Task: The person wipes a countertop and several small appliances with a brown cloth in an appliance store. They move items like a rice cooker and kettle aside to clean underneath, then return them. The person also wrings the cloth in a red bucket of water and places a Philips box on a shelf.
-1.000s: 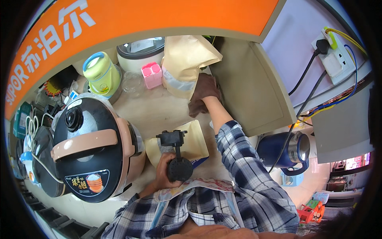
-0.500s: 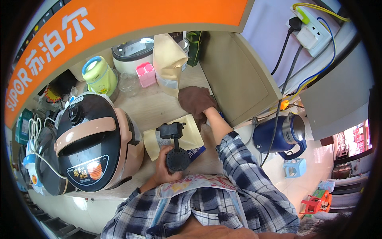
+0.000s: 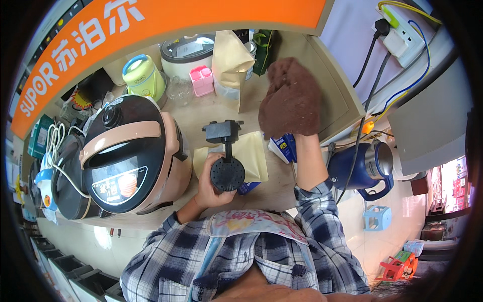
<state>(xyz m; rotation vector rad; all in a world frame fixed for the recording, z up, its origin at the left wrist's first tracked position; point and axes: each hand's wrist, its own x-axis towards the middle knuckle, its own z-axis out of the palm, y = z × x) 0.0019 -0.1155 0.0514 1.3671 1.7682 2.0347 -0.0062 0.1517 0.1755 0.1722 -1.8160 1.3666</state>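
Pale glossy floor (image 3: 372,246), lilac wall (image 3: 352,30), blue stool (image 3: 386,218); bright opening (image 3: 449,182), perhaps doorway.

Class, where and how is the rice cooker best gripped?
Probably by the pink handle of the rice cooker, with the hand coming from above: the handle arches across the lid, facing up, and the dark hollow beside it seems to leave finger room.

A shop, judging by its orange lettered sign (image 3: 173,19) and appliances (image 3: 138,156).
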